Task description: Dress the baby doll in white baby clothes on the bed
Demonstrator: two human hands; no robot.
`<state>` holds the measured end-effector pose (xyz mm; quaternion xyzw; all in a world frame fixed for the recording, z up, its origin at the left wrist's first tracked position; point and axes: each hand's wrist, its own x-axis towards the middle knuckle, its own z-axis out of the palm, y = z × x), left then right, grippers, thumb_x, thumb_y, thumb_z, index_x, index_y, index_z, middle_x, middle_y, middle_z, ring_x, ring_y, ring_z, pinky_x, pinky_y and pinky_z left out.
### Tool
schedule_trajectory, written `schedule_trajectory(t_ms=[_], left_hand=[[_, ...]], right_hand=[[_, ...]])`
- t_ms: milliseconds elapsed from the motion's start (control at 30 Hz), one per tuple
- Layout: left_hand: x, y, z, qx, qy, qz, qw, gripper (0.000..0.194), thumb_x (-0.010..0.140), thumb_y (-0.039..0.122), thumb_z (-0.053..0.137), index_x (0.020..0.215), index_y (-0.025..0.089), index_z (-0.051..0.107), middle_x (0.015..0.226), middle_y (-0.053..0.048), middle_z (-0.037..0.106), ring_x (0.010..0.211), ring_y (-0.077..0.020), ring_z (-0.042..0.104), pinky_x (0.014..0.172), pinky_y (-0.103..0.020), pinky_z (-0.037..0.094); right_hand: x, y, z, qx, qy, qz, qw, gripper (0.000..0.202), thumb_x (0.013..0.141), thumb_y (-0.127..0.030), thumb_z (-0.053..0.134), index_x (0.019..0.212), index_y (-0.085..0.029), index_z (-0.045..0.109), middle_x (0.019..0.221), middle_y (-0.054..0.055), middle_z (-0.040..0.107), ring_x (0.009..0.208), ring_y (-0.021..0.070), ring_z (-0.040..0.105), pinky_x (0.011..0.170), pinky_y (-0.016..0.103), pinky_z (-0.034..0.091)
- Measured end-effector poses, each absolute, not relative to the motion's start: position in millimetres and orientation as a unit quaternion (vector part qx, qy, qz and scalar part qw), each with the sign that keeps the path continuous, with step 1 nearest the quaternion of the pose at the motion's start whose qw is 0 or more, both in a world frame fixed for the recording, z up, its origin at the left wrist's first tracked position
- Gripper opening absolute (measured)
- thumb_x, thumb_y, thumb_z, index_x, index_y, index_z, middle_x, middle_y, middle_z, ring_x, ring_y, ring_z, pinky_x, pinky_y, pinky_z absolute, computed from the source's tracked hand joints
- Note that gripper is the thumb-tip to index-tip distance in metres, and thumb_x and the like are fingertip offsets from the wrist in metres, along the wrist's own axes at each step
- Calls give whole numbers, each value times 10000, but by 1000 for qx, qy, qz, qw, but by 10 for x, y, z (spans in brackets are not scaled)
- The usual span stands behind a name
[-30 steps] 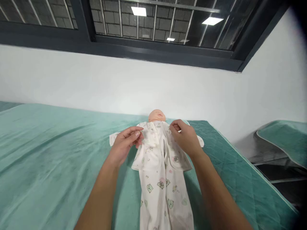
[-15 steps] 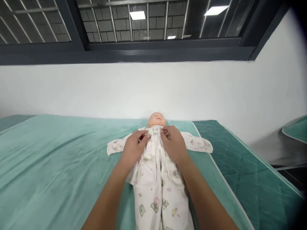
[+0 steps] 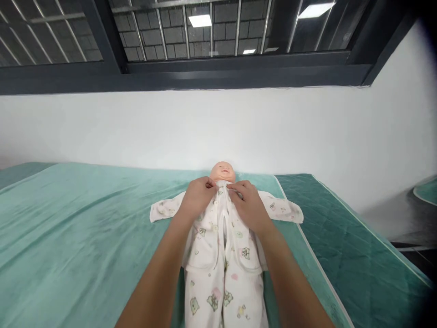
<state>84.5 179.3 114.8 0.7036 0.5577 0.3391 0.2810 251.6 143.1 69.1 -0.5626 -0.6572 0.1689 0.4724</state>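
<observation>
A baby doll [image 3: 222, 171] lies on its back, its head toward the wall. It wears a white jacket [image 3: 205, 248] printed with small animals, sleeves spread to both sides, and matching trousers [image 3: 205, 298]. The jacket's front edges lie apart lower down. My left hand [image 3: 200, 196] pinches the jacket's left front edge near the collar, thumb and forefinger together. On the other side my right hand [image 3: 248, 202] has its fingers closed on the right front edge, just below the doll's neck. The fingertips partly hide the cloth they hold.
A light green sheet [image 3: 85, 237] with soft wrinkles spreads under the doll. A darker green quilted pad [image 3: 344, 241] lies to the right. Behind stands a white wall [image 3: 170, 130] below a dark-framed barred window [image 3: 221, 75].
My left hand has turned, its fingers now pinching closer to the collar. Both hands have come nearer each other at the neckline. The jacket's front has shifted slightly.
</observation>
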Motion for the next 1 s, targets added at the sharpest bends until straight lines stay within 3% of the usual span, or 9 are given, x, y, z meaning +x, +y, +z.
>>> schedule_trajectory(t_ms=[133,333,800,1000], left_hand=[[976,1803,1211,675,529,414,306,148,796,335,599,797,201,661,797,-12,699,731,-161,617,667,-268,426],[1122,1811,1054,649,508,454,340,181,796,358,620,835,193,683,848,-31,717,783,-174,645,720,-280,463],[1045,1772,947,645,487,463,364,192,809,346,616,863,181,699,902,-43,740,838,-182,664,777,-286,478],[1041,1731,950,647,487,459,365,239,837,413,600,883,192,678,896,-31,725,835,-173,654,769,-287,473]], right_hand=[[2552,1431,693,-555,-661,194,467,288,932,-352,476,1108,-285,694,1139,48,577,1127,245,496,1039,445,370],[2591,1455,690,-523,-620,304,499,312,916,-372,513,1176,-302,671,1159,32,567,999,181,582,909,349,458],[2509,1462,668,-507,-636,273,513,323,851,-290,575,1163,-289,658,1152,23,577,1017,170,545,960,333,421],[2504,1446,691,-509,-648,261,504,334,816,-256,585,1144,-279,646,1147,25,585,1032,182,528,957,339,417]])
